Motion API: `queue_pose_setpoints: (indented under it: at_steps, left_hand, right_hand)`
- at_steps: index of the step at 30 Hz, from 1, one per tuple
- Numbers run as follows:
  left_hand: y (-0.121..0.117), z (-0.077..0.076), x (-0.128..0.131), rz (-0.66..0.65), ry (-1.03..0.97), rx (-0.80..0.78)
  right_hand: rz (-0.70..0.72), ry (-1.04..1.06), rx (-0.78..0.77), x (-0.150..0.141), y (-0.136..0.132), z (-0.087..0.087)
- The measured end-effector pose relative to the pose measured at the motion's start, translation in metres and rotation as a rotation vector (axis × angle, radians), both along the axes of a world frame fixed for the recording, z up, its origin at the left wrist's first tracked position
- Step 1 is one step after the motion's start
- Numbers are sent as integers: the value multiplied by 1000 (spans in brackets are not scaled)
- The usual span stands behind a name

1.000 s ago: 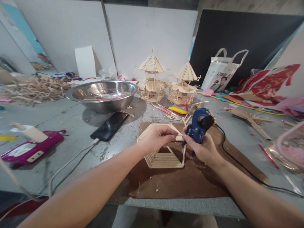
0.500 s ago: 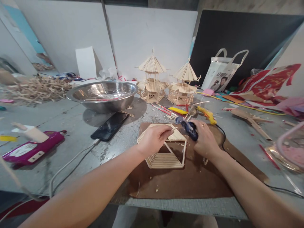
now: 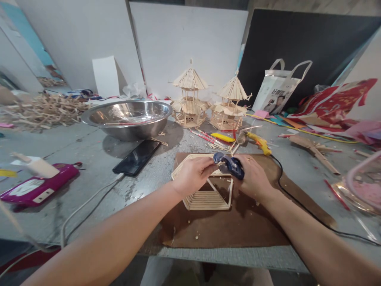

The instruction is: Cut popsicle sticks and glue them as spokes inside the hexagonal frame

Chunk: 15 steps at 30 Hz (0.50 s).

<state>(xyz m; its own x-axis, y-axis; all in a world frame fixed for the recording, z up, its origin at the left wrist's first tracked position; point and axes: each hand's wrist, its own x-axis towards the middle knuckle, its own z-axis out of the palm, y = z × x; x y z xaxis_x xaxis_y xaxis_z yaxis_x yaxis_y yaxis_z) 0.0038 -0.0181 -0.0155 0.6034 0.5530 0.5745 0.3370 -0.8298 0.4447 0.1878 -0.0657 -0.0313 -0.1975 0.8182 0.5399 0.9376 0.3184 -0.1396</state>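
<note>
My left hand pinches a thin wooden stick between thumb and fingers, above a hexagonal frame of glued sticks. Closed around a dark blue hand cutter is my right hand. The cutter's head is at the stick, close to my left fingertips; whether its blades touch the wood I cannot tell. Below both hands, the frame lies flat on a brown board. Some of its sections are filled with sticks, others are open, and my left hand covers part of it.
Two stick pagodas stand behind, near a steel bowl. A phone and purple power strip lie left. To the right are a yellow glue gun with its cord and a white bag.
My right hand has moved left, bringing the cutter's head to the stick by my left fingers. My left hand stays nearly in place, still pinching the stick.
</note>
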Motion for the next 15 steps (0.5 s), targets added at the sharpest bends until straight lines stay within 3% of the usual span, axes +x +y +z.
queue_pose_setpoints:
  at_steps: [15]
  left_hand:
    - [-1, 1, 0, 23, 31, 15]
  right_hand:
    - [-18, -10, -13, 0, 0, -1]
